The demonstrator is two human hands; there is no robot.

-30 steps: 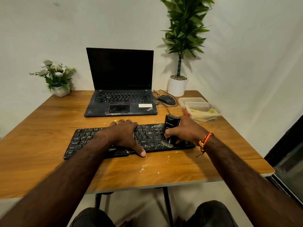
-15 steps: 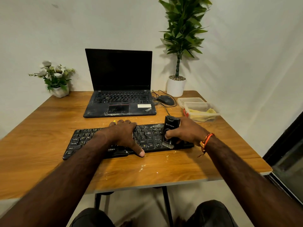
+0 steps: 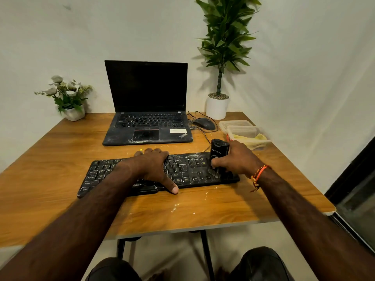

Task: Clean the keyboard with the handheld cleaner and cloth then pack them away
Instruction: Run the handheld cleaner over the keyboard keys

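Right hand [image 3: 237,159] gripping the black cleaner [image 3: 218,154], brush end down on the keyboard [image 3: 188,169] at centre frame, right end. Left hand [image 3: 154,167] flat, fingers straight, pressing the keys mid-board. Yellow cloth [image 3: 258,138] in the tub [image 3: 243,131], right of centre.

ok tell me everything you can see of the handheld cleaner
The handheld cleaner is a small black device, plastic by its look, with faint pale lettering on its upper body. It stands roughly upright, leaning slightly, its bristled lower end pressed on the right part of the dusty keyboard. The right hand grips it from the right side, thumb across its front.
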